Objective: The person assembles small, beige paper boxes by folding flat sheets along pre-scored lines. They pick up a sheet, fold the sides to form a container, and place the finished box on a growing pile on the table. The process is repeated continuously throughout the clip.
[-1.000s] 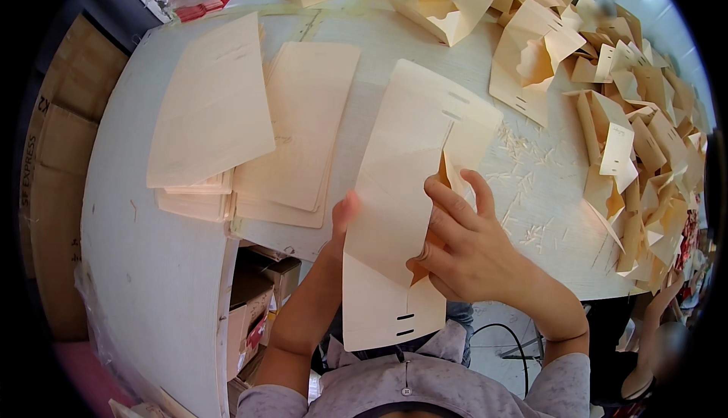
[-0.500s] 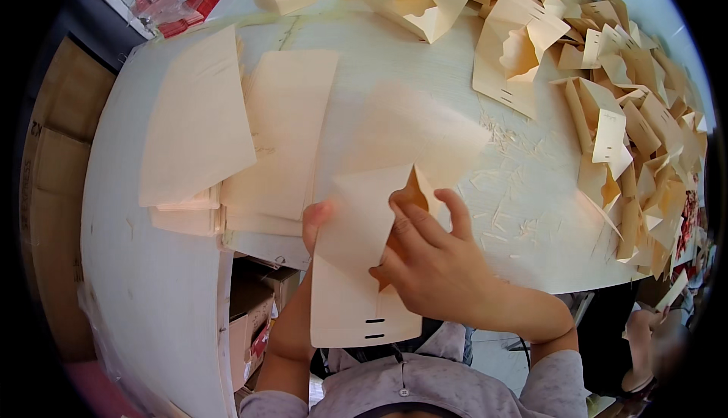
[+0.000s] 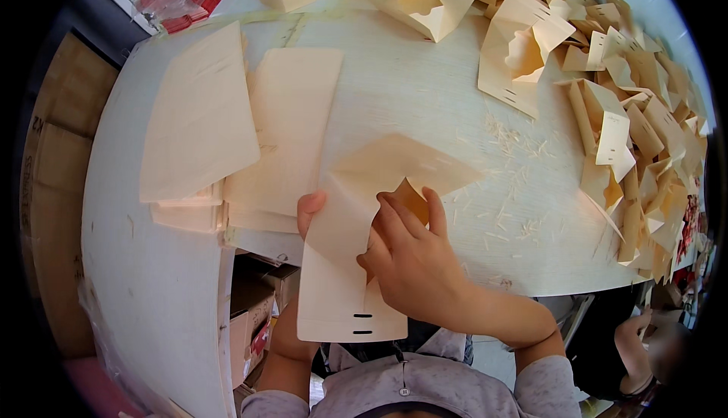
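A cream card sheet, folded across, stands tilted up off the white table at its near edge. It has a wavy-edged cut-out in the middle and two dark slots near its lower edge. My left hand grips its left edge; the thumb shows and the other fingers are hidden behind the card. At the cut-out, my right hand has its fingertips inside the opening and on the cut edge, with one finger raised apart beside the brown-looking inner flap.
Flat cream sheets lie in a left stack and a second stack beside it. A heap of folded cut cards covers the right side. Small paper slivers litter the table. Another person's arm shows at lower right.
Both hands and the card have shifted slightly left. The card's far part, smeared before, is sharper and lower now. My right fingers remain at the cut-out.
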